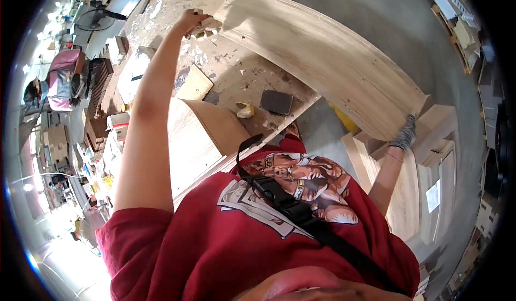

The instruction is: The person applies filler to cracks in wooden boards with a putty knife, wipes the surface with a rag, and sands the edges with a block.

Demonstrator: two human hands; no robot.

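A long pale wood-grain board [317, 53] slants from the upper middle down to the right, its left end over the worktable. My left hand [192, 22], bare and with the arm stretched far out, is closed on a crumpled whitish rag [207, 27] beside the board's left end. My right hand [404, 134], in a grey glove, grips the board's near edge close to its right corner. Some of its fingers are hidden.
The scuffed brown worktable [236, 59] carries a dark sanding block [276, 102], a yellowish lump [245, 110], a small wood piece [195, 83] and a larger panel [196, 134]. More boards are stacked [430, 166] at right. A fan [99, 18] stands far left.
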